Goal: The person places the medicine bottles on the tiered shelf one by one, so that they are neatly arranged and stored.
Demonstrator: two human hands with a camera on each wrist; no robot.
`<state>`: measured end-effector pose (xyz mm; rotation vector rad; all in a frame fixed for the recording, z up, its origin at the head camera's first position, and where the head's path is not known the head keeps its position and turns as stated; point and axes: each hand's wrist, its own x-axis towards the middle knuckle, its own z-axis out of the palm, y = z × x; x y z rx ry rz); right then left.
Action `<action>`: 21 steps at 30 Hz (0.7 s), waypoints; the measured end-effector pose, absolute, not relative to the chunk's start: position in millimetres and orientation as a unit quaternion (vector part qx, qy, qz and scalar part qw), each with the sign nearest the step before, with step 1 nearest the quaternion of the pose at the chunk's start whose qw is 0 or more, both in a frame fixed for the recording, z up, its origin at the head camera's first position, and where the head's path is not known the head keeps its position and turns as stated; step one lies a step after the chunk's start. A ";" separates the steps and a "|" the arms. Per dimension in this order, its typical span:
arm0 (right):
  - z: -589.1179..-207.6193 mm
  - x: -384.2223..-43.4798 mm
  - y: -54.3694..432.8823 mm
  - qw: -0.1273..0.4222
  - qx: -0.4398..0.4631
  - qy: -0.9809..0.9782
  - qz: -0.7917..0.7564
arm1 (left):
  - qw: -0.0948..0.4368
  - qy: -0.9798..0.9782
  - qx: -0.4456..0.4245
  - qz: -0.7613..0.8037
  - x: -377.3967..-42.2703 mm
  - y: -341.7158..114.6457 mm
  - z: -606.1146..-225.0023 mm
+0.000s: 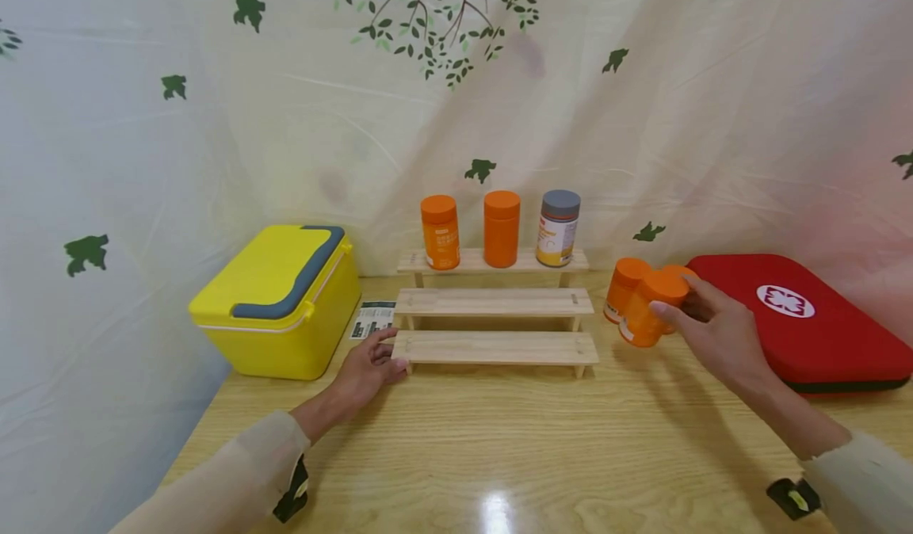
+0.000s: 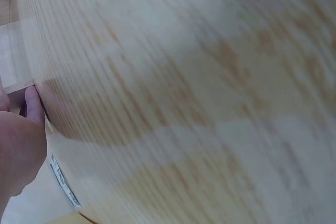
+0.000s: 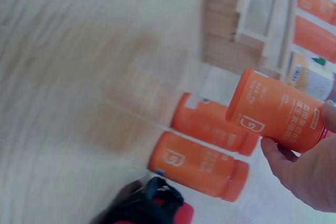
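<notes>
My right hand [image 1: 720, 328] grips an orange pill bottle [image 1: 646, 320] near its lid, and the bottle tilts above the table. Two more orange bottles [image 3: 210, 124] stand side by side just behind it; in the head view the held one partly covers them. At the left end of a three-step wooden display rack [image 1: 492, 347], my left hand [image 1: 365, 371] pinches the lowest step between thumb and fingers. On the rack's top step stand an orange bottle with print [image 1: 441, 233], a plain-looking orange bottle [image 1: 502, 230] and a grey-lidded bottle [image 1: 558, 229].
A yellow cooler box [image 1: 278, 296] with a blue-grey handle sits left of the rack. Between them lies a printed card [image 1: 372, 319]. To the right is a red first-aid case [image 1: 820, 320]. A leaf-patterned curtain [image 1: 342, 138] hangs behind the table.
</notes>
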<state>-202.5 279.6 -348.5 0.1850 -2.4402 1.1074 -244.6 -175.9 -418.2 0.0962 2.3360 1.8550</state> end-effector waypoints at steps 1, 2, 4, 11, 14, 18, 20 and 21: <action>-346.0 -201.6 279.1 0.224 0.069 -0.884 0.405 | 0.079 0.781 0.032 0.619 -244.8 -175.8 -418.3; -343.2 -200.8 278.4 0.223 0.072 -0.882 0.408 | 0.080 0.781 0.031 0.619 -244.9 -175.7 -418.3; -337.4 -199.6 276.5 0.219 0.076 -0.883 0.408 | 0.081 0.780 0.030 0.619 -245.0 -175.4 -418.2; -315.8 -197.5 259.3 0.200 0.087 -0.888 0.406 | 0.082 0.782 0.033 0.616 -245.0 -176.4 -417.1; -308.3 -199.1 245.2 0.196 0.096 -0.886 0.409 | 0.080 0.785 0.035 0.613 -245.0 -176.6 -417.0; -303.0 -207.0 223.4 0.198 0.138 -0.875 0.420 | 0.078 0.786 0.034 0.612 -245.9 -176.6 -418.5; -301.9 -212.1 211.7 0.194 0.155 -0.868 0.431 | 0.078 0.785 0.033 0.613 -246.6 -176.5 -419.6; -301.4 -214.7 205.6 0.189 0.158 -0.864 0.439 | 0.078 0.785 0.030 0.614 -247.0 -176.3 -419.9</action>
